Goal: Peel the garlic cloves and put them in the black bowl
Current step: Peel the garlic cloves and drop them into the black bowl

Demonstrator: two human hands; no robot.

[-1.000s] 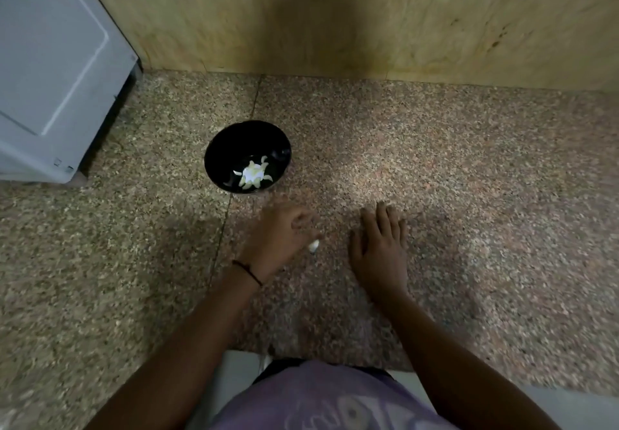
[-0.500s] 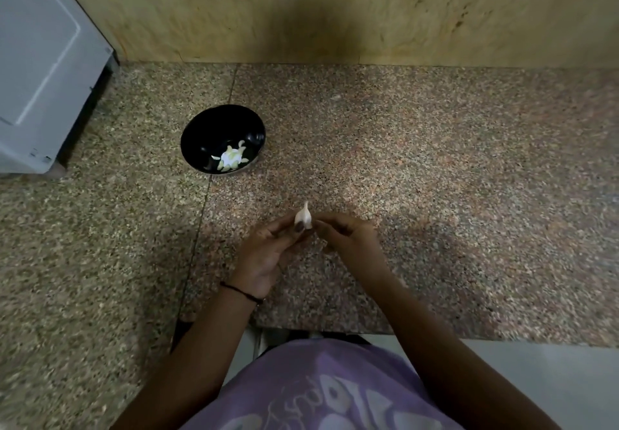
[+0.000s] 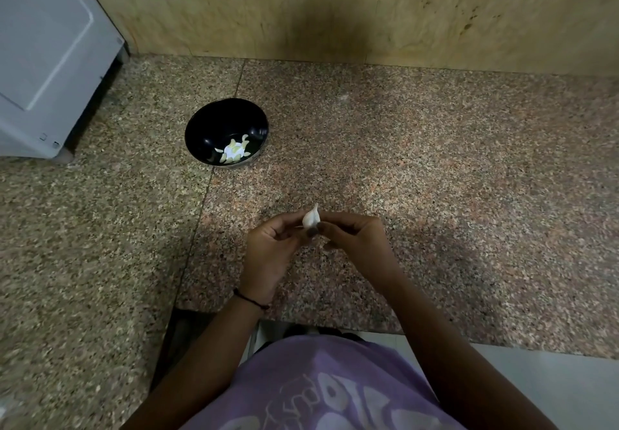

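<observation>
A white unpeeled garlic clove [image 3: 311,218] is held above the speckled granite counter [image 3: 435,178], its pointed tip up. My left hand [image 3: 271,255] and my right hand [image 3: 355,238] both pinch it between thumb and fingertips, meeting at the clove. The black bowl [image 3: 207,128] stands on the counter up and to the left of my hands, apart from them. Several pale peeled cloves [image 3: 233,153] lie at its bottom.
A grey-white appliance [image 3: 47,54] stands at the far left, close to the bowl. A beige wall [image 3: 368,10] closes the counter at the back. The counter's front edge [image 3: 301,319] runs just below my wrists.
One second ago both hands lay low on the counter by a clove. Since then they have picked it up and brought it together between their fingertips; the last half second shows little movement.
</observation>
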